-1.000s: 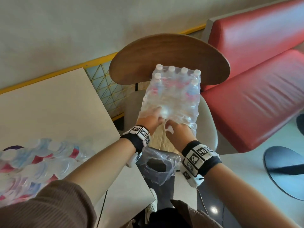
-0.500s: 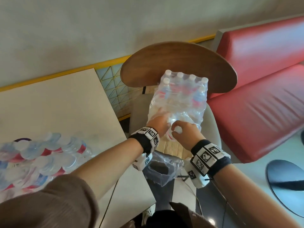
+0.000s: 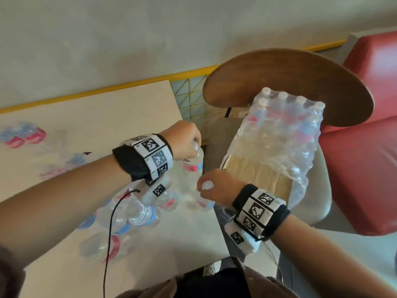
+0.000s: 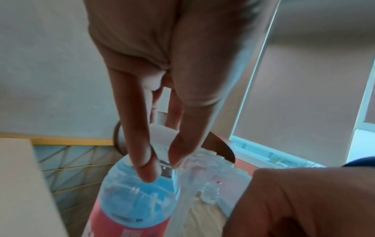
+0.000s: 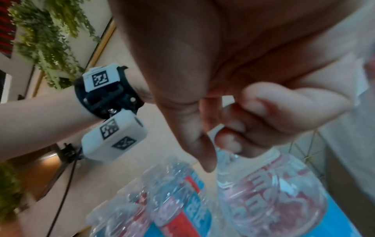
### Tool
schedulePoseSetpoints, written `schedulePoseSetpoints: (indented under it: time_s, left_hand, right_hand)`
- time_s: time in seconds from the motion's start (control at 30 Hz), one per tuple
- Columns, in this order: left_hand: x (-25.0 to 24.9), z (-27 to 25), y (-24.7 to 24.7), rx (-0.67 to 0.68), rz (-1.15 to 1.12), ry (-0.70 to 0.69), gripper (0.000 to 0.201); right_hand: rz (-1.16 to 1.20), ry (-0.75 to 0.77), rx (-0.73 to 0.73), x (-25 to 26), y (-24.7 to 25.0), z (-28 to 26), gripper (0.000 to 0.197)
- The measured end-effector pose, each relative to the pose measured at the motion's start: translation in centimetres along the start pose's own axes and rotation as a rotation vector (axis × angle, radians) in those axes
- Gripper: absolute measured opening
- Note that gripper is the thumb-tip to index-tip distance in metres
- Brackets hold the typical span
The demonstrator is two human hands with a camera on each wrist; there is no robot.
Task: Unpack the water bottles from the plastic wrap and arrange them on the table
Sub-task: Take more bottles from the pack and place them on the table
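The plastic-wrapped pack (image 3: 285, 127) of water bottles lies on a chair seat, its near end torn open and slack. My left hand (image 3: 191, 147) pinches the neck of a clear bottle with a red and blue label (image 3: 192, 167), holding it upright at the table's right edge; in the left wrist view its fingers (image 4: 145, 168) grip the bottle (image 4: 134, 200) just under the cap. My right hand (image 3: 206, 188) grips a second bottle (image 3: 205, 204) by its white cap, and its curled fingers (image 5: 229, 141) sit atop that bottle (image 5: 271, 192).
Several loose bottles (image 3: 137, 214) stand grouped on the cream table (image 3: 96, 123), and more (image 3: 23, 136) stand at its far left. The wooden chair back (image 3: 287, 82) rises behind the pack, with a red bench (image 3: 363, 164) to the right. A black cable (image 3: 109, 233) hangs across the table.
Both hands have left the pack on the chair and swung left to the table's right edge, each now holding a bottle by its top. The view has turned left.
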State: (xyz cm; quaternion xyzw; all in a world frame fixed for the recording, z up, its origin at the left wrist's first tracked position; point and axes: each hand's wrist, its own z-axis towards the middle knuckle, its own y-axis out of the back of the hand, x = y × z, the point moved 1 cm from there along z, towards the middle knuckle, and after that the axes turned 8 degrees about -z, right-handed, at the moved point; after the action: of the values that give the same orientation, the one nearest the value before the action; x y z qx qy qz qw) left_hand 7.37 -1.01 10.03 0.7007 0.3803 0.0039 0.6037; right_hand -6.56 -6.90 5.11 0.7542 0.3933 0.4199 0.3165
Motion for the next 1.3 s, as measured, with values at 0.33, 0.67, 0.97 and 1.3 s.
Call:
schedulePoseSetpoints:
  time_s: [0.33,0.67,0.97,1.3]
  left_hand:
    - [6.6,-0.2,-0.8,0.023,0.004,0.251,0.011]
    - [7.7,0.0,-1.4,0.226,0.195,0.263,0.050]
    - [2.9,-1.2,2.1,0.097,0.422,0.176,0.045]
    - [-7.5,4.4,-6.5,0.073,0.233,-0.121,0.088]
  right_hand:
    - [0.004,0.111,-0.040,4.0,-0.9,3.3,0.030]
    - [0.136,0.080,0.039,2.3,-2.0,2.9,0.048]
    - [0.245,-0.133,0.039,-1.6,-1.5,1.6,0.066]
    - [0.387,-0.530,-0.168,-11.9,0.6,-0.2,0.053]
